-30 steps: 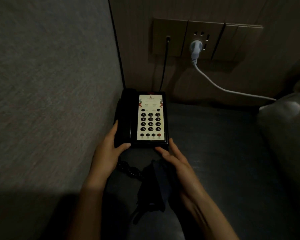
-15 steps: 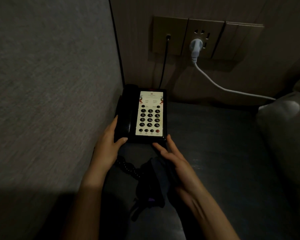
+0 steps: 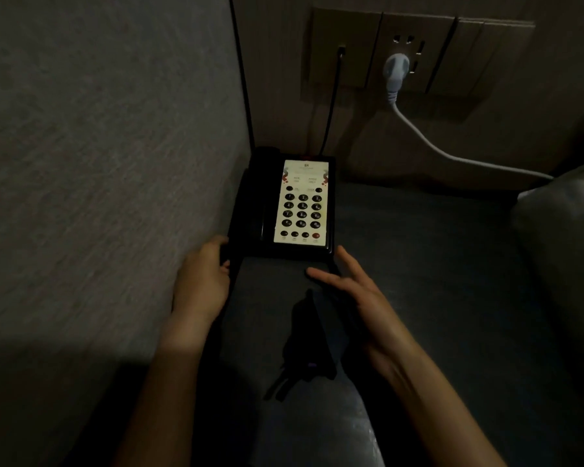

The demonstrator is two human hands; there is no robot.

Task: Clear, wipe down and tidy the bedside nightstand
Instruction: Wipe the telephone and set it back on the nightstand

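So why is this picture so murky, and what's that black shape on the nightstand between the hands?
Head view: the room is dim, so the pale keypad of the telephone and the white plug are the brightest spots. The black shape under the right hand is too dark to identify. The nightstand shows a faint sheen near the bottom. The wide lens bows the wall edges; the left hand looks slightly soft.

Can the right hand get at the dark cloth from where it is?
Probably yes. The right hand hovers open right beside the cloth, which lies loose on the nightstand under its wrist, and nothing visible lies between them.
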